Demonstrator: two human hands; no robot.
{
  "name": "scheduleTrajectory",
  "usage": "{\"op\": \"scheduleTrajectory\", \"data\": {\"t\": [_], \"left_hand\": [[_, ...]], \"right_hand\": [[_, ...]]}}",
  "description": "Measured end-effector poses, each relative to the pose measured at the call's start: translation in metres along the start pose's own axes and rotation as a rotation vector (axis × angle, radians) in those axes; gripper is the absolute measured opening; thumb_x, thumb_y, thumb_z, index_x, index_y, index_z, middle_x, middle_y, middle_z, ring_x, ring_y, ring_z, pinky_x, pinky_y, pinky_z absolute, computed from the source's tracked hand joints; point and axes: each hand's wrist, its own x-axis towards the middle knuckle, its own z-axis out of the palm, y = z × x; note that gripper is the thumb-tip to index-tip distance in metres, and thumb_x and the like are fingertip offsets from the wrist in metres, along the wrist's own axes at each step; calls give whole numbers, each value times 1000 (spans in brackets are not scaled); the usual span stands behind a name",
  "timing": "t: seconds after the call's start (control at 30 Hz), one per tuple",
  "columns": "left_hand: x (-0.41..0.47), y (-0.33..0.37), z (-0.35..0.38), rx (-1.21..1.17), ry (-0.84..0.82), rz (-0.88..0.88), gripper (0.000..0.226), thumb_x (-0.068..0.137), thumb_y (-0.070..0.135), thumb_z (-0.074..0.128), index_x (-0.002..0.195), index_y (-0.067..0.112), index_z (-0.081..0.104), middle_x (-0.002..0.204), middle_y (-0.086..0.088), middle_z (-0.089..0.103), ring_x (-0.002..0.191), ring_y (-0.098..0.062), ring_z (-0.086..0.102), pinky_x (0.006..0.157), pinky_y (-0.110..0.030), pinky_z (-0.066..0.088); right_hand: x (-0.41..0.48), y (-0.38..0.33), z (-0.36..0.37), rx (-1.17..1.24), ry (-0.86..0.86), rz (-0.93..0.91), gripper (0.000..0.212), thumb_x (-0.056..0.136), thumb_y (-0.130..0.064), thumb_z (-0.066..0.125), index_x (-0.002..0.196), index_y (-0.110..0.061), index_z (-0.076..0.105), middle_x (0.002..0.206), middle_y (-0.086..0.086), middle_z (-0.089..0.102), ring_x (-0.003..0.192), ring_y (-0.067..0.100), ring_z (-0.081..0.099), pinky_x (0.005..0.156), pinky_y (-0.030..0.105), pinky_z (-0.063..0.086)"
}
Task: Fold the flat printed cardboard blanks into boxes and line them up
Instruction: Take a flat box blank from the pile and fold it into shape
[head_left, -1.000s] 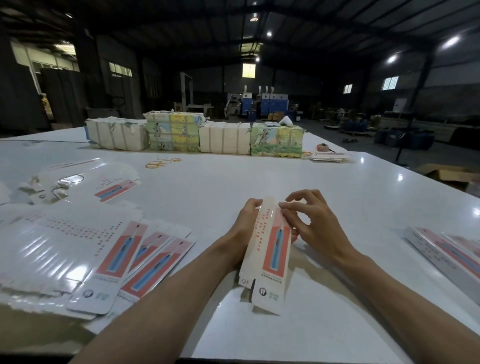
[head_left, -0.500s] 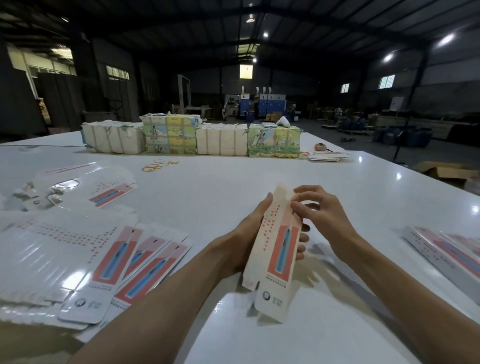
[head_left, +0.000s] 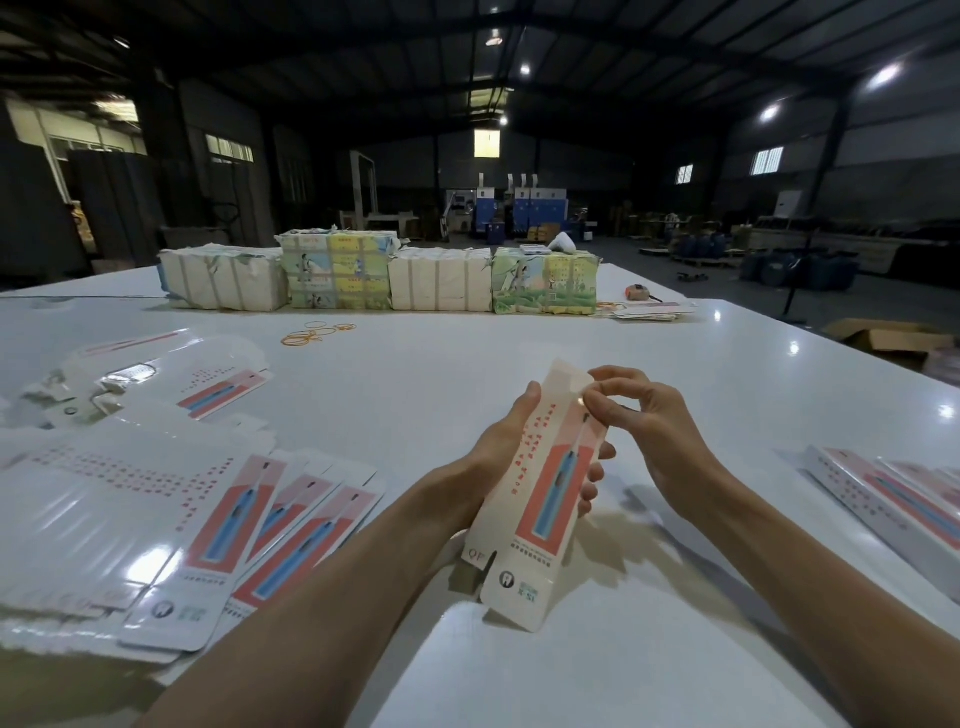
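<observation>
- The left hand (head_left: 506, 447) grips a half-formed box (head_left: 545, 499) around its middle. The thumb lies along the box's left edge, and the fingers (head_left: 592, 475) wrap behind it and show at its right edge.
- The box is held tilted just above the counter (head_left: 467, 374), with its red-and-blue printed face turned up. Its lower end is not closed, and the flaps there stick out below the left-hand fingers, towards the forearms.
- The right hand (head_left: 654, 436) is curled at the box's upper end. Its thumb and forefinger close in a pinch on the right edge, just below the top flap (head_left: 563, 371). The remaining fingers are bent loosely and hold nothing else.
- To the left of the left-hand fingers and well apart from them, a fanned pile of flat blanks (head_left: 156, 519) lies on the counter, printed side up and overlapping.
- Beyond that pile, further still from the fingers, a few loose blanks (head_left: 208, 384) lie scattered.
- To the right of the right-hand fingers and well apart, finished boxes (head_left: 893, 499) lie side by side near the counter's right edge.
- Far ahead of the fingertips, some rubber bands (head_left: 317, 332) lie on the counter — and past them a row of wrapped bundles (head_left: 384, 278) stands along the far edge.
</observation>
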Motion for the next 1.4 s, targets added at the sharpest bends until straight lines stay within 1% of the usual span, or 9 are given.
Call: {"op": "scheduleTrajectory", "data": {"t": [0.3,0.53,0.67,0.77,0.87,1.03,1.17,1.3,1.4], "left_hand": [[1,0,-2,51,2,18,81,102,74,20,129,12,63,105,-12,78,82,-28,77,72,-36,63],[8,-10,8,104,140,45,78,103,72,28,116,6,68,89,-6,73,71,-19,70,82,-49,64],[7,4,19,-28,97,-30,71,98,79,27,92,13,53,71,-3,55,56,-13,52,57,-25,52],[10,3,20,-136,83,-8,69,97,79,30,94,13,50,69,-2,50,53,-12,49,52,-23,49],[11,-4,15,-348,69,48,66,97,77,38,99,12,52,71,-4,49,54,-13,48,51,-23,48],[14,-12,2,-355,56,121,70,93,77,47,95,12,73,79,-10,65,64,-17,65,63,-29,58],[13,-17,8,-171,196,186,66,100,73,38,123,17,65,100,-16,77,84,-33,78,72,-38,64],[18,-15,11,66,477,431,39,107,51,48,143,48,33,111,-15,74,87,-36,79,75,-48,66],[13,-13,14,99,371,485,42,105,62,40,146,52,42,130,-8,70,98,-35,78,82,-53,65]], "right_hand": [[-1,-5,4,-222,-16,-98,15,99,-23,71,91,-12,77,130,-10,62,109,20,67,89,31,60],[-3,-13,-1,-24,-62,-46,18,98,-17,69,87,-7,78,137,-6,63,113,23,65,83,27,57],[1,-16,-2,113,-53,-50,18,97,-22,69,87,-12,80,133,-8,67,122,15,62,101,35,51],[2,-11,2,93,-35,-75,16,97,-25,69,102,-11,76,133,-7,67,127,18,62,113,46,49],[-5,-6,11,67,-40,-23,45,91,-40,72,132,-21,62,132,-4,66,127,18,62,113,52,49],[-13,2,23,114,-138,30,51,96,-47,67,142,-32,49,103,5,78,99,26,75,104,57,54],[-10,5,24,92,-49,-10,57,94,-54,70,143,-41,44,104,-2,79,102,18,77,91,41,60],[-8,5,18,16,2,-85,46,98,-47,68,138,-39,46,98,-5,80,99,11,76,69,9,55],[-8,2,16,7,8,-112,41,99,-42,68,137,-35,53,96,-3,80,98,11,76,72,6,53]]}}
